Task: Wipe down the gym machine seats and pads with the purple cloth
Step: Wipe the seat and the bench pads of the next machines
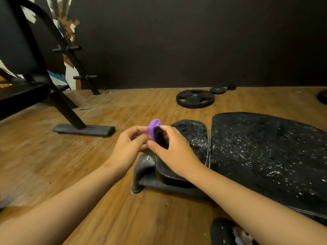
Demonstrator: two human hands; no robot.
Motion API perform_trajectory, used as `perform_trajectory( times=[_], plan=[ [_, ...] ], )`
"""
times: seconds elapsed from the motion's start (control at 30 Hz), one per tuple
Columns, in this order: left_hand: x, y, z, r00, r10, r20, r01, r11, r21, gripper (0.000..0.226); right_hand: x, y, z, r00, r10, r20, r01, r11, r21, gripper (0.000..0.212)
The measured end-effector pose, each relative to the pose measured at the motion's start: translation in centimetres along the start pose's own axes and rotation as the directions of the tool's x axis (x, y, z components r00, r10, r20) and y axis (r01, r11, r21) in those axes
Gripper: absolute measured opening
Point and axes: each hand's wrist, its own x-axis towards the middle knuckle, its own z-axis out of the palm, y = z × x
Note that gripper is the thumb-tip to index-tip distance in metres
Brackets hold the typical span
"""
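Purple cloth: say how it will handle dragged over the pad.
Probably floppy: the purple cloth is wadded against a small black object between the left hand and right hand. Likely light, as fingertips alone carry it. May cling to the speckled seat pad.

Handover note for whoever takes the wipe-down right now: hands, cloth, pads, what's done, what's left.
Left hand: fingers curled, seemingly pinching the cloth at its edge.
Right hand: grips a small black object held against the cloth; I cannot tell what it is.
Both hands are raised at the left end of the seat pad. The back pad lies just right of it.
Done: nothing evident. Both pads are covered in white specks, and the cloth touches neither.
Left: wipe the seat pad, then the back pad.
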Motion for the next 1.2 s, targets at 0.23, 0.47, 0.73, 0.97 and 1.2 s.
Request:
perform_trajectory(
  times=[0.23,0.47,0.73,0.97,1.2],
  plan=[
    [5.8,-0.3,-1.5,0.995,0.065,-0.073,-0.057,0.992,0.115,0.025,7.0,2.8,0.4,0.985,0.172,-0.022,-0.17,0.982,0.085,0.023],
    [12.8,-8.9,-4.0,0.929,-0.044,-0.368,0.148,0.954,0.26,0.012,15.5,5.4,1.0,0.919,0.344,0.193,-0.363,0.929,0.071,0.021],
    [17.0,-17.0,0.4,0.858,-0.321,-0.401,0.269,0.946,-0.182,0.034,25.6,7.5,7.7,0.758,0.362,0.543,-0.18,0.916,-0.358,0.022],
    [17.0,-18.1,1.9,0.798,-0.276,-0.535,0.121,0.944,-0.305,0.027,26.6,11.2,11.9,0.466,0.388,0.795,-0.382,0.899,-0.214,0.011],
    [16.9,-18.5,1.8,0.821,-0.267,-0.505,0.123,0.946,-0.299,0.029,26.8,12.9,9.0,0.449,0.487,0.749,-0.334,0.869,-0.365,0.012]
  ],
)
